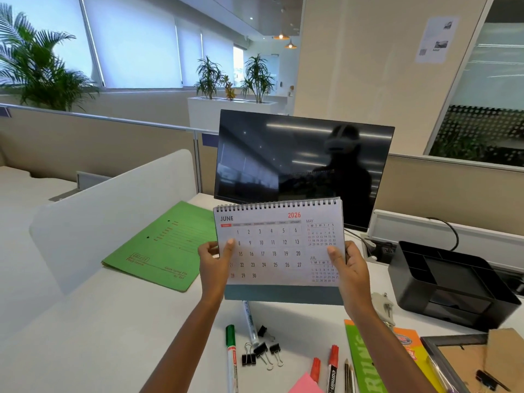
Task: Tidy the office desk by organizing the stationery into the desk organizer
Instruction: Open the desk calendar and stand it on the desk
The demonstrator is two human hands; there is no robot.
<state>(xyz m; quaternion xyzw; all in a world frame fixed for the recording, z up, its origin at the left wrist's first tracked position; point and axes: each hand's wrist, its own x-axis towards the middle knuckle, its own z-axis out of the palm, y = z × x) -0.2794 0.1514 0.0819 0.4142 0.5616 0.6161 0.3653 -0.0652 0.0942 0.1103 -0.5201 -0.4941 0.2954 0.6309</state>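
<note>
Left hand (215,262): grasping the left edge of the white spiral-bound desk calendar with the blue-grey card base (279,245); the thumb lies across the front of the page, and the fingers are curled behind the sheet. Right hand (347,268): grasping the right edge of the same calendar; the thumb is pressed flat on the front near the small month tables, and the fingers are wrapped round the back, mostly hidden. Both hands are closed on the calendar as a pinch between thumb and fingers.

The calendar is raised clear of the white desk top (113,321), upright and facing the camera, with the page reading JUNE 2026; it stands in front of the lower edge of the dark flat monitor (300,165).

The black plastic desk organizer with several compartments (450,282) sits on the desk to the right, well apart from both hands.

Stationery lies on the desk below the calendar: a green-capped white marker (231,350); a cluster of black binder clips (262,350); two red-capped markers (331,364); a pair of pencils (349,375); a pink paper note (304,385) at the bottom edge.

A green card file folder (164,245) lies flat on the desk to the left of the left hand.
</note>
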